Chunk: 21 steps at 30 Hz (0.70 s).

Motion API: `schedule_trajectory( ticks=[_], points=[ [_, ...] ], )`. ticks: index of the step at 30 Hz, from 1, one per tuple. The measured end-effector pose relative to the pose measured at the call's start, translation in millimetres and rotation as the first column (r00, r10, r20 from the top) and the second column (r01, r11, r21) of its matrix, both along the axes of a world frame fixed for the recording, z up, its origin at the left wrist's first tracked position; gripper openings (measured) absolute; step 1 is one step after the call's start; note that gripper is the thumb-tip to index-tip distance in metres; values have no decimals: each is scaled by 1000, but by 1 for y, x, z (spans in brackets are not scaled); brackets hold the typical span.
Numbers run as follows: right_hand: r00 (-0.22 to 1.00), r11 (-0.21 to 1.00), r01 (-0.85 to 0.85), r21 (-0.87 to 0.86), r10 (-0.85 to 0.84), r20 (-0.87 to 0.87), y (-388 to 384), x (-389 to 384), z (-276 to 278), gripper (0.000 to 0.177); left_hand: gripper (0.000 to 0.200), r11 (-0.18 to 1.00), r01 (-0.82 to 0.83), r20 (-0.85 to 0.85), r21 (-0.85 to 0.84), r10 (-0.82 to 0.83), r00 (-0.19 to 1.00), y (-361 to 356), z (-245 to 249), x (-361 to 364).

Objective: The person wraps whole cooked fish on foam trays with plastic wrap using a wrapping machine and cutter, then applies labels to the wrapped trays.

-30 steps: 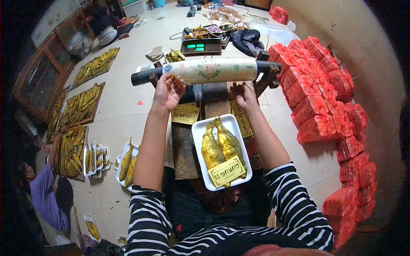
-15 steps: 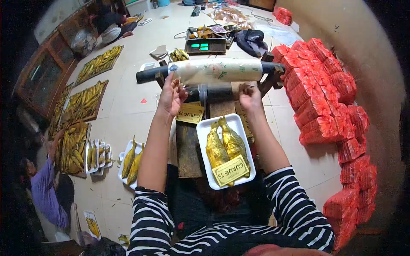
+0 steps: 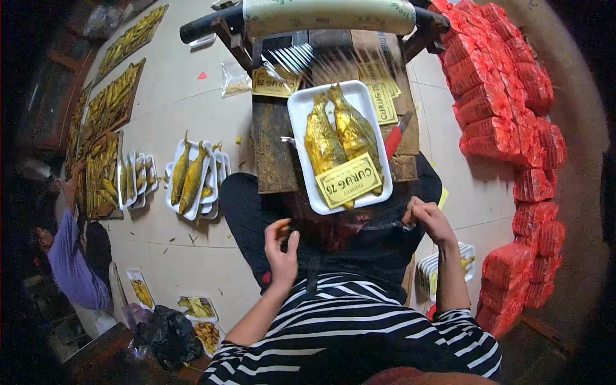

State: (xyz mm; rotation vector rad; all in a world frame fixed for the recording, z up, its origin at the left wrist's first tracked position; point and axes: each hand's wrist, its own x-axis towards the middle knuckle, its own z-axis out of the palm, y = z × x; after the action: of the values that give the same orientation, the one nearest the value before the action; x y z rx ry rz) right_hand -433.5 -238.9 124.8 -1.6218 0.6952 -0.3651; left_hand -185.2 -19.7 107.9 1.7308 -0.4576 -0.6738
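Observation:
A white foam tray (image 3: 298, 138) with two golden-brown fish (image 3: 324, 131) and a yellow printed label (image 3: 348, 180) rests near the front of a worn wooden stand (image 3: 274, 141). Clear plastic film (image 3: 324, 59) stretches in creases from the printed roll (image 3: 330, 15) towards me, over the tray. Below the tray's left corner, my left hand (image 3: 281, 253) is closed, its fingers curled at the film's edge. My right hand (image 3: 431, 221) pinches the film's other side near my right knee. The film is nearly invisible close to my hands.
A red-handled knife (image 3: 396, 136) and loose labels (image 3: 384, 102) lie right of the tray. Trays of fish (image 3: 192, 176) are stacked at left, near boards of fish (image 3: 102, 170). Red-wrapped packs (image 3: 491, 96) line the right. A person in purple (image 3: 77, 263) works at far left.
Both hands have come down from the roll towards my lap, drawing film out over the tray. My view has tilted downward. The tray keeps its fish and label.

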Motion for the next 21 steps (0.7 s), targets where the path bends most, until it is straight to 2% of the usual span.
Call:
schedule_trajectory(
  ticks=[1, 2, 3, 4, 5, 6, 7, 8, 9, 10, 11, 12, 13, 14, 15, 18, 19, 20, 21],
  points=[
    [996, 994, 44, 99, -36, -84, -1, 2, 2, 35, 10, 989, -72, 11, -126, 74, 997, -7, 3, -12],
    [984, 976, 95, 196, -62, -169, 1, 6, 3, 35, 14, 986, 96, -138, -135, -115, 984, -15, 10, -26],
    [963, 945, 150, 289, -74, -258, 1, 8, 3, 34, 19, 953, 254, -284, -165, -293, 913, -30, 26, -32],
    [959, 940, 109, 324, -13, -284, -4, 10, 0, 33, 17, 981, 147, -380, -124, -184, 906, -43, 13, -31],
    [978, 891, 184, 415, -124, -168, 5, 14, -4, 34, 14, 996, 40, -464, -78, -72, 883, -58, -2, -26],
    [968, 830, 239, 505, -244, -57, 14, 23, -8, 36, 14, 991, -84, -348, -108, 42, 937, -72, 4, -21],
    [929, 753, 275, 598, -369, 38, 23, 30, -13, 39, 12, 994, -20, -234, -106, -6, 972, -68, 10, -17],
    [836, 589, 159, 793, -507, 209, 29, 32, -25, 46, 11, 974, -69, -290, -217, 4, 957, -66, 7, -16],
    [675, 417, 215, 883, -717, 174, 37, 44, -11, 44, 12, 942, -118, -348, -314, 2, 938, -60, 2, -16],
    [623, 382, -176, 907, -671, 403, 38, 42, -27, 41, 17, 947, -45, -392, -319, -88, 916, -51, -1, -13],
    [480, 321, -545, 775, -638, 602, 39, 42, -49, 38, 17, 940, -43, -475, -338, -131, 870, -46, -4, -15],
    [541, 278, -49, 959, -800, 259, 55, 59, -59, 34, 17, 935, -38, -553, -353, -176, 814, -43, 2, -15],
    [637, 395, 38, 918, -718, 282, 78, 76, -54, 35, 17, 931, -38, -630, -364, -216, 746, -38, 5, -16],
    [725, 513, 110, 852, -627, 284, 101, 92, -48, 36, 16, 928, 27, -549, -371, -243, 800, -33, -7, -15],
    [695, 263, 7, 965, -694, 185, 109, 101, -54, 39, 16, 942, 94, -487, -321, -250, 837, -32, -3, -10],
    [601, 245, -109, 963, -755, 260, 98, 105, -1, 44, 16, 960, 239, -285, -143, -271, 919, -32, 16, 6],
    [694, 374, 126, 919, -695, 188, 97, 101, -6, 44, 16, 962, 260, -220, -81, -272, 937, -33, 18, 8],
    [768, 471, 273, 839, -632, 105, 95, 98, -4, 39, 16, 960, 281, -161, -10, -279, 947, -31, 18, 9],
    [819, 565, 396, 724, -574, 0, 94, 93, -1, 34, 19, 981, 168, -253, -95, -187, 949, -26, 13, 12]
  ],
)
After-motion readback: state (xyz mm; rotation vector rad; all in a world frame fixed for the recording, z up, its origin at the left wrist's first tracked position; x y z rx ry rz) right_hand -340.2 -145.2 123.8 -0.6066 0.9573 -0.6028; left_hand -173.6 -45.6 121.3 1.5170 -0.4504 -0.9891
